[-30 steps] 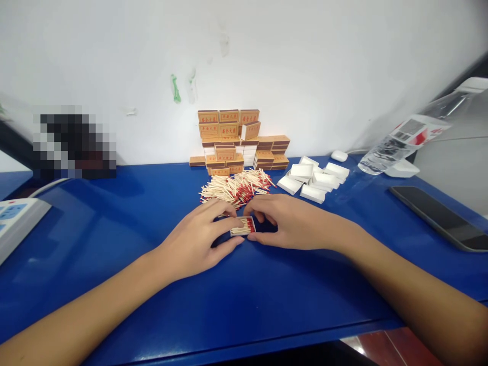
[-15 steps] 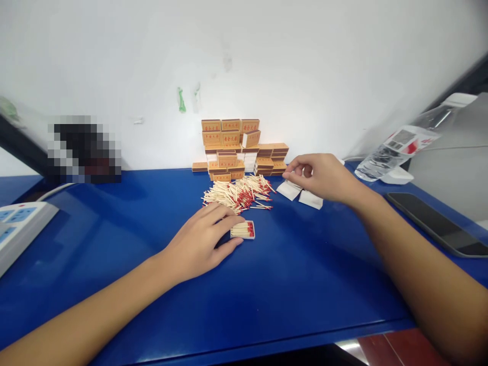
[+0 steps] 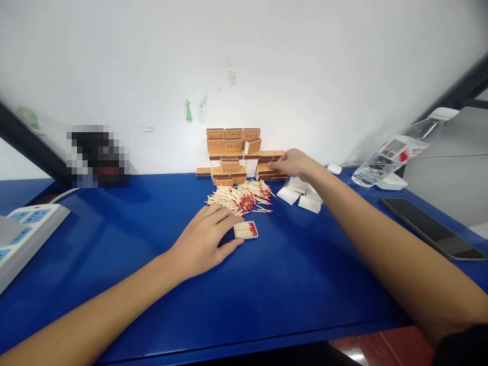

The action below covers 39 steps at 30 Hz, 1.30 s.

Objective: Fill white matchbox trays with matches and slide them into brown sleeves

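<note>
My left hand [image 3: 209,239] rests on the blue table, its thumb and forefinger closed about the left end of a white matchbox tray [image 3: 246,230]. Matches with red heads lie side by side in that tray. Just behind it spreads a loose heap of matches [image 3: 244,195]. My right hand [image 3: 293,163] reaches to the right part of the matchbox stack, fingertips pinched at an orange matchbox [image 3: 264,168] on a low pile. The fingers partly hide that box. The taller stacked matchboxes [image 3: 233,146] stand against the wall.
Several white empty trays [image 3: 309,203] lie right of the heap. A clear bottle [image 3: 396,152] leans at the back right, near a phone [image 3: 432,229]. A power strip [image 3: 34,234] sits at the left. The table's front edge [image 3: 229,351] runs along the bottom.
My right hand has moved left and back, from above the white trays to the stacked matchboxes. My left hand stays at the filled tray. The view has shifted slightly.
</note>
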Available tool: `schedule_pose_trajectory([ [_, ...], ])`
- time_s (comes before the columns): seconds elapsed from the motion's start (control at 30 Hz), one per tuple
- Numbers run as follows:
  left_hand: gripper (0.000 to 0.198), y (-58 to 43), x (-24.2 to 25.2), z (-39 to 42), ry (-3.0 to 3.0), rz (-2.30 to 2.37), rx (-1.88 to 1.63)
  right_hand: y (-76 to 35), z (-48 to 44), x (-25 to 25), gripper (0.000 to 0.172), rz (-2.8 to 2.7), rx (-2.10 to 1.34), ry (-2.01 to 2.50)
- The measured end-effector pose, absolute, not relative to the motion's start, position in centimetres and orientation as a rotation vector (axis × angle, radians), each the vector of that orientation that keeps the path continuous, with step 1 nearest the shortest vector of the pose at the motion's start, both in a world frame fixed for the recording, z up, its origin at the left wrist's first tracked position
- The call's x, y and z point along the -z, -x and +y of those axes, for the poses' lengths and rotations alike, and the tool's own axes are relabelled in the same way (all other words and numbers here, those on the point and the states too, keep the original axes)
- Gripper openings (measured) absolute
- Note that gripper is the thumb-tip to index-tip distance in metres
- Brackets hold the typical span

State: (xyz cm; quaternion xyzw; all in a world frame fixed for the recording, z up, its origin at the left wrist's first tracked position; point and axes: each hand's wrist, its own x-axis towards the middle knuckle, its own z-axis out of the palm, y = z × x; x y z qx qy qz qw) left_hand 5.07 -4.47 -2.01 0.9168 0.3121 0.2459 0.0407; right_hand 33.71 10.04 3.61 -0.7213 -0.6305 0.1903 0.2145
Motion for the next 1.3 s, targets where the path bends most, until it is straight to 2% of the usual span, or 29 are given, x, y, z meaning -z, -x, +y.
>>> schedule_pose_trajectory([
  [0.17, 0.039, -5.2, 2.0, -4.6, -2.788, 0.972, -0.794, -34.3, 6.7, -4.9, 0.040, -1.563, -0.634, 1.844],
  [0.33, 0.059, -5.1, 0.8, -4.5, -2.671, 1.112, -1.175, -32.1, -0.2, -4.5, 0.041, -1.755, -1.008, 1.372],
  [0.4, 0.055, -5.0, 0.4, -4.4, -2.680, 1.059, -1.232, -30.5, -2.5, -3.8, 0.045, -1.835, -1.158, 1.245],
  [0.47, 0.041, -4.8, 0.2, -4.1, -2.703, 1.009, -1.213, -29.4, -3.7, -3.0, 0.048, -1.877, -1.224, 1.168],
  [0.53, 0.032, -4.6, 0.0, -3.9, -2.723, 0.994, -1.178, -29.1, -3.9, -2.3, 0.047, -1.908, -1.211, 1.135],
  [0.63, 0.034, -4.2, -0.1, -3.3, -2.760, 0.997, -1.162, -30.2, -3.3, -1.6, 0.041, -2.040, -1.035, 1.136],
  [0.8, 0.036, -3.6, -0.1, -2.5, -2.768, 1.016, -1.113, -31.9, -2.5, -1.0, 0.042, -2.503, -0.734, 1.120],
  [0.93, 0.041, -3.4, 0.3, -2.3, -2.723, 1.060, -1.074, -32.3, -2.1, -1.2, 0.031, -2.533, -0.746, 1.078],
  [1.13, 0.043, -3.3, 0.7, -2.3, -2.629, 1.129, -1.053, -34.6, -0.8, -2.6, 0.042, -2.306, -0.858, 1.168],
  [1.3, 0.042, -3.2, 0.7, -2.3, -2.605, 1.107, -1.056, -34.8, -0.7, -2.9, 0.044, -2.246, -0.968, 1.137],
])
